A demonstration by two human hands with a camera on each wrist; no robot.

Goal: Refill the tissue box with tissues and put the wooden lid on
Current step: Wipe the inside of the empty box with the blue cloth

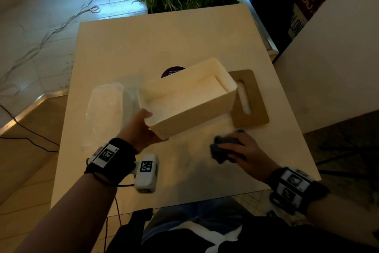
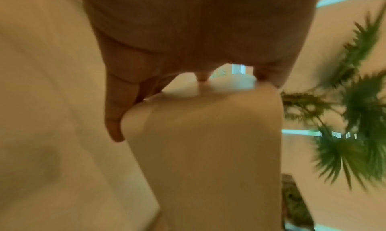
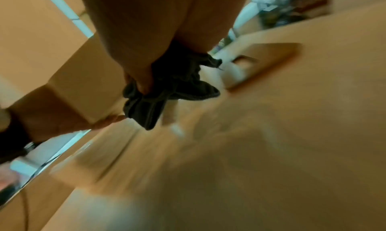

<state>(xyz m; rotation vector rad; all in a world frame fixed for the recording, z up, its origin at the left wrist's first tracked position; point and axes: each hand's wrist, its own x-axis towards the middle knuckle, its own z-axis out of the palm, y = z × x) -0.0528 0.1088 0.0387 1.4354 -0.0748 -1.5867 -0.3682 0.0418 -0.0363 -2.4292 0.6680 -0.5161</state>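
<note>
Gripping box rim, left hand; lid beside.

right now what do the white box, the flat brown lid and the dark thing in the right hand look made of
White rectangular open box: likely plastic, smooth matt walls with rounded corners. Flat brown slotted lid: apparently wood or fibreboard, even tan, dull surface; no grain is discernible. Dark crumpled cloth held by the right hand: soft fabric, it folds and bunches.

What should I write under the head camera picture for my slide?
Left hand tilts the open white tissue box; right hand holds a dark cloth.
</note>
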